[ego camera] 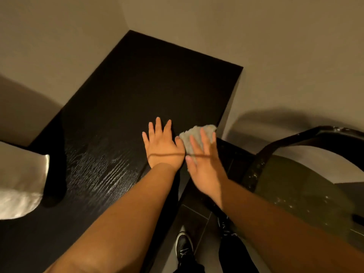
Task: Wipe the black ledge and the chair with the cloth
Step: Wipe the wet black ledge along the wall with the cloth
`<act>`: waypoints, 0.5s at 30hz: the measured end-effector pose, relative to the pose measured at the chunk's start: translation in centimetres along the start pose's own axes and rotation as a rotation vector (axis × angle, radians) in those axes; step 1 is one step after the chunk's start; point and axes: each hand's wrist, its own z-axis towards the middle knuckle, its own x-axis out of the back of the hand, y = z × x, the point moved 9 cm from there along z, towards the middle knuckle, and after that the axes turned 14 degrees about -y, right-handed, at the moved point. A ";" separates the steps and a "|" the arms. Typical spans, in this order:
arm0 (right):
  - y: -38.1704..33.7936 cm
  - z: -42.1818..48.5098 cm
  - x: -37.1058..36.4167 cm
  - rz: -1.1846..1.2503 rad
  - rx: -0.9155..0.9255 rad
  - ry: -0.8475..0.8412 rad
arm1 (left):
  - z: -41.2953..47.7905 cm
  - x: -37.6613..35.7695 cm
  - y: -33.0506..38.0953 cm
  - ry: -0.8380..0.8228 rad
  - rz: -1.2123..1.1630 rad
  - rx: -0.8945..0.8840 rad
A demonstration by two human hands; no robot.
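The black ledge (149,79) is a dark wood-grain surface running from the near left to a wall corner. My left hand (163,146) lies flat on it, palm down, fingers apart, holding nothing. Just to its right, my right hand (204,168) presses a crumpled grey cloth (199,133) against the ledge's right edge, fingers stretched over it. The chair (295,142) stands to the right, with a dark curved frame and an olive seat (307,186) flecked with pale specks.
A white fabric bundle (19,178) rests on the ledge's left side. Beige walls close in behind and on both sides. Dark floor tiles and my black shoe (184,245) show between ledge and chair.
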 end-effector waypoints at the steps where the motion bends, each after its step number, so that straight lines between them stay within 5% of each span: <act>1: -0.5 -1.6 -1.3 -0.031 0.003 -0.048 | -0.5 -0.2 0.0 -0.020 0.028 -0.063; 7: -1.1 -7.3 -1.2 0.011 0.023 -0.144 | -6.6 -2.3 -1.5 -0.137 0.170 -0.291; 10: 1.3 -10.7 1.0 0.123 -0.139 -0.129 | -8.9 -3.3 -2.0 -0.171 0.237 -0.285; 15: 7.0 -17.2 1.7 -0.088 -0.405 -0.102 | -8.9 -4.5 0.8 -0.298 0.330 -0.401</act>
